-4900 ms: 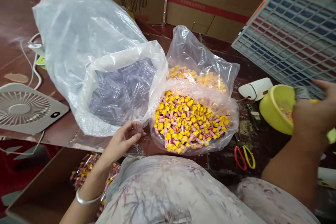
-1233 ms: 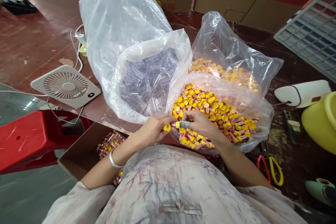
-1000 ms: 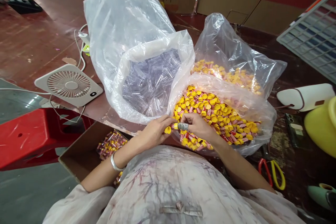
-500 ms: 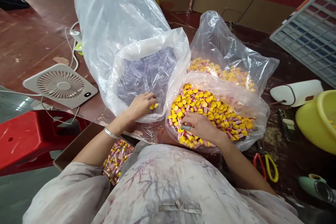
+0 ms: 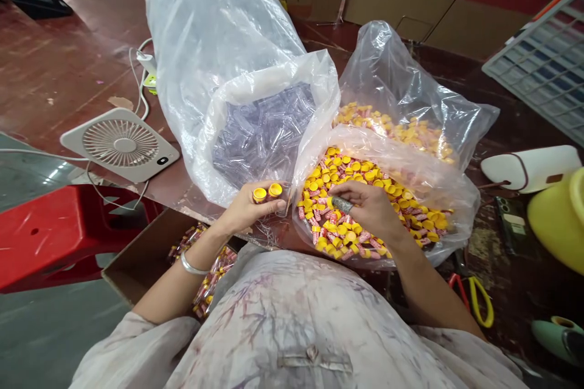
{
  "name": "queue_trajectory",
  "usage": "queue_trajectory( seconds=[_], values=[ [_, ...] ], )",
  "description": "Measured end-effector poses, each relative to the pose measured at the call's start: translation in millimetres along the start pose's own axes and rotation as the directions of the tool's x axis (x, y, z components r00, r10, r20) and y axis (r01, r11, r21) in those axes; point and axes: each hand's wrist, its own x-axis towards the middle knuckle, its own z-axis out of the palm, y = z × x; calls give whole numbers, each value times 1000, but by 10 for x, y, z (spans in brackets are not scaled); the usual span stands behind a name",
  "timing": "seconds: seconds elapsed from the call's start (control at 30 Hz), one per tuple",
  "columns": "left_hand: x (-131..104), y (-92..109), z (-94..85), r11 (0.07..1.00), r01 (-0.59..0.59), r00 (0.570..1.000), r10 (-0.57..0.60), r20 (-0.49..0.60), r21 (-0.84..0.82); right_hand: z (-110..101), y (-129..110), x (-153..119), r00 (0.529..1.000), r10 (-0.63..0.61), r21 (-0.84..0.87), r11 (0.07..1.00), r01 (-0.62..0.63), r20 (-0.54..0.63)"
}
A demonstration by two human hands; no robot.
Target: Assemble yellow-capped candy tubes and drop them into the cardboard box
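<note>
Two yellow caps (image 5: 267,192) stand hollow side up in my left hand (image 5: 246,209), whose fingers are closed around them in front of the bag of tubes. A clear tube (image 5: 288,199) shows by its fingertips. That plastic bag (image 5: 214,152) is rolled open over many clear tubes (image 5: 264,127). My right hand (image 5: 371,209), with grey tape (image 5: 342,203) on one digit, is over a second clear bag (image 5: 460,194) full of yellow caps with red-and-white printed pieces (image 5: 351,164). Its fingertips are pinched together; whatever lies between them is too small to make out.
A box (image 5: 132,255) with filled, capped tubes (image 5: 214,279) stands below the table edge. To the left are a white fan (image 5: 121,146) and a red stool (image 5: 45,231). Scissors (image 5: 479,301), a phone (image 5: 511,225) and a yellow bucket (image 5: 556,213) are at the right.
My left hand has drawn back from the bag of tubes and turned, so two yellow caps now face up in it. My right fingers have lifted slightly and pinched together.
</note>
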Motion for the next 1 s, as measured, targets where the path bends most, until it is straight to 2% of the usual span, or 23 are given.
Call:
queue_trajectory(
  seconds=[0.07, 0.1, 0.2, 0.33, 0.43, 0.5, 0.6, 0.7, 0.77, 0.83, 0.9, 0.93, 1.0],
  values=[
    [12, -30, 105, 953, 80, 992, -103, -66, -291, 30, -113, -34, 997, -38, 183, 982, 49, -64],
    [21, -43, 162, 899, 102, 983, -155, -94, -425, 65, -175, -56, 995, -71, 207, 975, 84, -71],
    [39, -52, 327, 754, 117, 956, -263, -134, -647, 205, -319, -108, 979, -183, 127, 973, 193, -85],
    [8, -28, 478, 696, 103, 940, -302, -160, -710, 347, -333, -100, 929, -313, -52, 950, 309, -196],
    [-58, -18, 559, 691, 114, 930, -326, -168, -713, 403, -263, -68, 911, -341, -123, 939, 320, -234],
    [-102, -11, 626, 696, 96, 927, -323, -191, -711, 447, -217, -50, 934, -278, -133, 958, 253, -224],
    [-123, 5, 761, 707, 8, 921, -281, -271, -707, 541, -180, -14, 968, -133, -77, 990, 119, -211],
    [-107, 26, 817, 726, -35, 913, -257, -317, -687, 592, -180, 50, 977, -71, 29, 997, 78, -201],
    [-154, 41, 676, 775, -20, 924, -227, -309, -631, 537, -181, 83, 987, -96, 47, 994, 103, -131],
    [-315, 41, 317, 848, -34, 940, -153, -306, -529, 404, -156, 63, 982, -179, -17, 984, 179, -60],
    [-595, -13, -232, 914, -69, 944, -70, -323, -399, 244, -84, -42, 945, -328, -165, 932, 322, -9],
    [-764, -76, -538, 943, -46, 936, -74, -344, -328, 177, -28, -125, 912, -410, -254, 878, 405, 36],
    [-1109, -294, -1099, 982, 74, 916, -135, -378, -172, 100, 118, -320, 825, -518, -386, 730, 564, 227]
  ],
)
